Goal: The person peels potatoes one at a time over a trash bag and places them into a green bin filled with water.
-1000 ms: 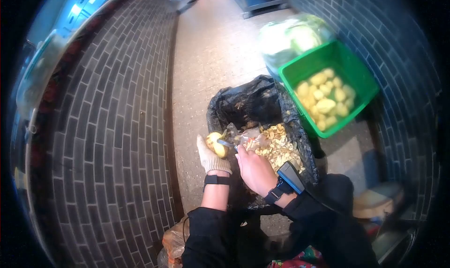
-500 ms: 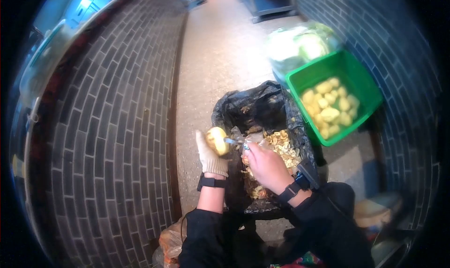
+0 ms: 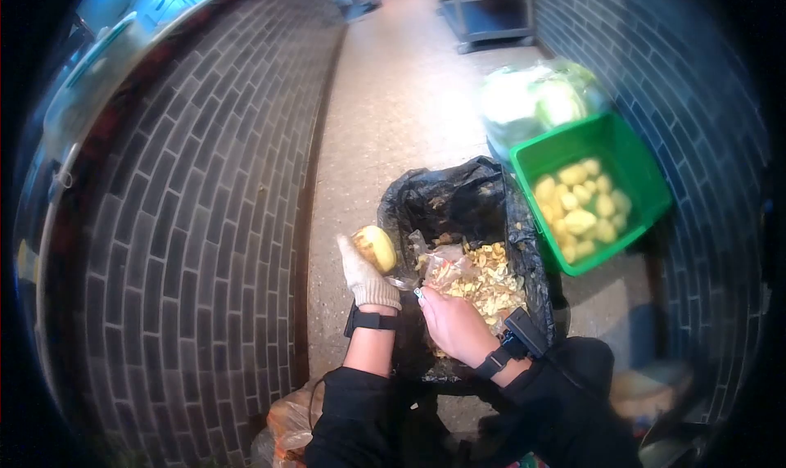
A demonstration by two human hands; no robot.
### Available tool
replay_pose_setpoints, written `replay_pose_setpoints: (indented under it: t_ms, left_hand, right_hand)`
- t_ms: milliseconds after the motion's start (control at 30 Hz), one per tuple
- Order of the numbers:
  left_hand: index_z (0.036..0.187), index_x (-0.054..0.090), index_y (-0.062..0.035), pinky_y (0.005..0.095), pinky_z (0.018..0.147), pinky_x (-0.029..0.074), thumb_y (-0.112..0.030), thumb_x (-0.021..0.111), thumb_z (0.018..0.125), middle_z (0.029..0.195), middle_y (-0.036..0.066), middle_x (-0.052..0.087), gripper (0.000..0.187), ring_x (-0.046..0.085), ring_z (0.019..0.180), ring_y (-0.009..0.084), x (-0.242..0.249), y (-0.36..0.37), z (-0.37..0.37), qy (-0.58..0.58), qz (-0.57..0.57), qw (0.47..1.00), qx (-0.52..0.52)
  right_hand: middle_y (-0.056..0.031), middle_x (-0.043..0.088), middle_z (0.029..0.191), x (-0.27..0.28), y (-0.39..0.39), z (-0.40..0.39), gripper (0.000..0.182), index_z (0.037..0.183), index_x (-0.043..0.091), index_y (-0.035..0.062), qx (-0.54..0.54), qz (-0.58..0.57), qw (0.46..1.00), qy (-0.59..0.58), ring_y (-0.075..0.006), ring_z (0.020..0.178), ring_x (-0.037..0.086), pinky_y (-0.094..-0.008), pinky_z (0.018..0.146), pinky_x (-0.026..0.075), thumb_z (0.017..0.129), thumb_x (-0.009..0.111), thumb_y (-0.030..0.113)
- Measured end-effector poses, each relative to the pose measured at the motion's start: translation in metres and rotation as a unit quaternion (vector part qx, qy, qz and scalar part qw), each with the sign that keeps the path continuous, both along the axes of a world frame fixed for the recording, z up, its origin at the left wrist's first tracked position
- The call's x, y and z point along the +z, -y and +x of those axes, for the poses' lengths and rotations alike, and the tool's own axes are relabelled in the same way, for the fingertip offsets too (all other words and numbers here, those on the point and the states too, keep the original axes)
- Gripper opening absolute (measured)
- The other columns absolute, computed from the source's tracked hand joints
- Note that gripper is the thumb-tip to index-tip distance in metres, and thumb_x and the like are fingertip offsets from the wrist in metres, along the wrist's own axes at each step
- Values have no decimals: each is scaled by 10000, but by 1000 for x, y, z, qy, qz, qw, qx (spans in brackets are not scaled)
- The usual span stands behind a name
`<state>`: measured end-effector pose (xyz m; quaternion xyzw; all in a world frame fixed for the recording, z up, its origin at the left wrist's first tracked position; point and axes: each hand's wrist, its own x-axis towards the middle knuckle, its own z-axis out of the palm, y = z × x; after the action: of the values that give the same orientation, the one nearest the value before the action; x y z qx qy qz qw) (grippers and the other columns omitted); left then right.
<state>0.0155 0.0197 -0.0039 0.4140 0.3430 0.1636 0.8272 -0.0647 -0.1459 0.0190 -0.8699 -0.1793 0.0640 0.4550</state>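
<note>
My left hand (image 3: 364, 273), in a pale knitted glove, is closed round a potato (image 3: 376, 250) that is partly peeled, with brown skin on its left side. My right hand (image 3: 449, 321) is bare and closed on a small peeler (image 3: 408, 285), whose end lies just below the potato, near the glove. Both hands are over a bin lined with a black bag (image 3: 524, 247). Peelings (image 3: 494, 288) and a crumpled clear plastic bag (image 3: 449, 266) lie inside the bin.
A green crate (image 3: 634, 165) holding peeled potatoes (image 3: 580, 221) stands right of the bin. Behind it is a clear bag of cabbages (image 3: 540, 99). A trolley (image 3: 491, 13) is farther back. Brick walls (image 3: 205, 198) flank the floor. An orange bag (image 3: 291, 423) sits lower left.
My right hand and the peeler have moved down toward me, away from the potato's right side. The potato has tilted slightly in my left hand. The whole view has shifted a little.
</note>
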Motion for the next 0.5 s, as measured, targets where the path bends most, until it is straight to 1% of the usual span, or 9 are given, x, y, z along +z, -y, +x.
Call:
replay_pose_setpoints:
  t_ms: [100,167,200,233,300,367,400,433,500]
  left_hand:
    - [1135,591,-90,390,764,514,-648,447,915,998,56,636,616,619,854,223,13,2,-8,-19,-49,998,-31]
    - [1132,594,-103,403,761,510,-666,452,899,1012,51,638,626,619,863,225,7,-1,-15,15,-82,995,-61]
    - [1129,596,-115,416,758,506,-685,458,883,1027,45,640,636,619,873,226,7,1,-14,53,-115,987,-101]
    - [958,566,-130,395,686,494,-688,446,872,862,53,610,576,580,774,242,9,6,-10,53,-100,988,-103]
    - [981,580,-131,397,698,520,-689,463,871,850,48,608,581,596,774,231,21,12,-12,20,-142,980,-135]
    - [1069,592,-93,364,696,557,-703,415,891,901,80,645,661,630,810,237,-16,-7,-4,52,-226,956,-180]
    - [1078,591,-81,377,716,559,-701,413,893,932,96,653,671,636,838,247,2,4,-6,53,-211,957,-194]
    - [1086,591,-69,390,736,561,-698,412,894,963,112,661,682,641,866,258,18,11,-14,50,-196,959,-201]
    - [1098,588,-63,426,773,553,-684,419,898,1051,143,650,673,638,923,289,3,9,-10,62,-218,955,-192]
  right_hand:
    - [-252,634,817,5,4,3,242,1094,563,-3,24,-9,1000,-13,-424,753,617,-487,659,490,973,484,190]
    - [-244,634,824,10,9,11,237,1096,576,15,-16,28,999,-17,-422,750,617,-480,653,489,973,484,195]
    - [-199,617,707,2,8,15,212,1006,579,66,-55,52,995,61,-402,637,602,-499,569,473,983,459,239]
    - [-204,620,733,12,13,16,229,996,586,58,-50,44,998,-4,-396,678,614,-477,603,484,989,449,242]
    - [-217,633,785,-9,15,24,275,1036,597,34,-62,23,996,68,-381,712,631,-434,642,502,993,448,262]
    - [-222,645,836,7,19,26,306,1112,599,16,-60,140,988,28,-365,741,639,-404,684,508,991,470,265]
    - [-218,654,880,11,21,28,317,1176,584,5,-56,199,977,-55,-352,769,643,-388,699,504,983,498,241]
    - [-201,653,880,19,23,29,294,1145,596,-5,-68,236,964,-99,-316,796,648,-383,712,498,973,522,222]
    - [-71,618,791,7,28,35,272,1182,543,20,-42,171,984,-28,-128,723,593,-295,668,470,978,529,199]
